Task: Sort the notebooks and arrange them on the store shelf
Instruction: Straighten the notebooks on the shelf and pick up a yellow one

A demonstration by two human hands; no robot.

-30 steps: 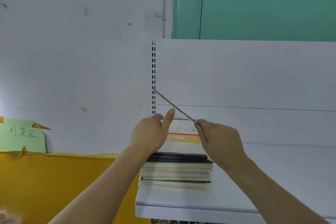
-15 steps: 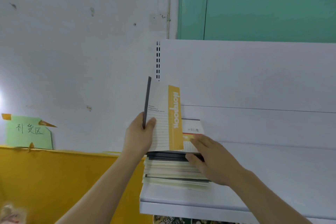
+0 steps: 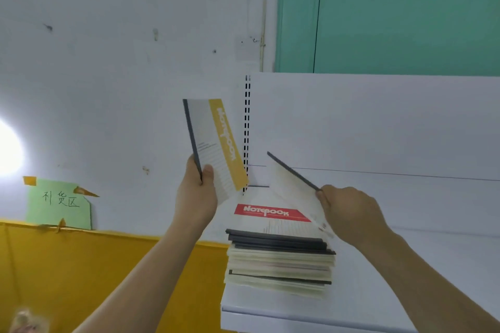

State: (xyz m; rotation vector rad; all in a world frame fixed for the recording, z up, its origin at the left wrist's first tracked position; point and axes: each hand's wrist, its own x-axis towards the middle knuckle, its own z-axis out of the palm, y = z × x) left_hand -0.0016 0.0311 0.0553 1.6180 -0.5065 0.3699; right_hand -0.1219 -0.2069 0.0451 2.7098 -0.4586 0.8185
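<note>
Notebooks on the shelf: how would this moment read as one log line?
left hand: holds yellow-banded notebook upright | right hand: lifts second notebook off stack | stack top: red-banded notebook

Single head-worn view, close, facing forward and slightly upward over the white shelf point(image 3: 378, 292) toward the wall point(image 3: 108, 62).

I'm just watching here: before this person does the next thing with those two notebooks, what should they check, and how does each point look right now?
1. Left hand has a firm hold on the yellow-banded notebook: ok, thumb and fingers pinch its lower spine corner.
2. Right hand holds the second notebook: ok, gripped at one corner, tilted above the stack.
3. Colour of the second notebook's cover: cannot tell, only its underside shows.
4. Stack sits squarely: not ok, edges are uneven.
5. Stack is fully on the shelf: ok, though near the left end.
6. Free shelf space to the right: ok.
</note>
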